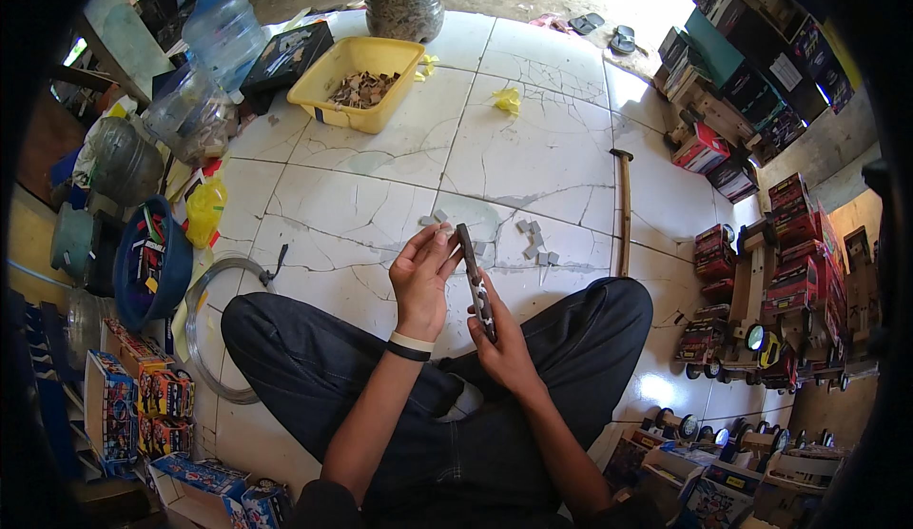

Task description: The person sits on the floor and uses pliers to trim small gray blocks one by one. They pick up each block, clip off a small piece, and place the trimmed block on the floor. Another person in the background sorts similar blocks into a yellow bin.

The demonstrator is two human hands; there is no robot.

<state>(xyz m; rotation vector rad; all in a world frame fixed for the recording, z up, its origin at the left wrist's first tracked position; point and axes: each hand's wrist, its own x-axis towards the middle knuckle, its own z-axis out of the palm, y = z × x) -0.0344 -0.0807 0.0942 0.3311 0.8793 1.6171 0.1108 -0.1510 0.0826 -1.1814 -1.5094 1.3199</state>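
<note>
We look down on a floor of glossy white tiles (376, 182), crossed by branching cracks, with patterned boxes stacked along both sides. The dark bar (473, 267), slender and straight-edged, is raised above the seated person's lap; its long axis runs steeply, the far end pointing away from the body and slightly left, the near end back toward the right palm. We note pale patches along its dark surface. The right hand (502, 346) is closed around the bar's lower part. The left hand (420, 277) pinches a small pale piece (445, 230) at its fingertips, just beside the bar's far end. Beyond, we see small, angular, matt grey blocks (534, 240) scattered on the tiles. Farther off, a smooth yellow basin (333, 117) contains flat brownish chips (364, 89); at right, a hammer (624, 210) with a wooden handle lies lengthwise, its head away from us.
</note>
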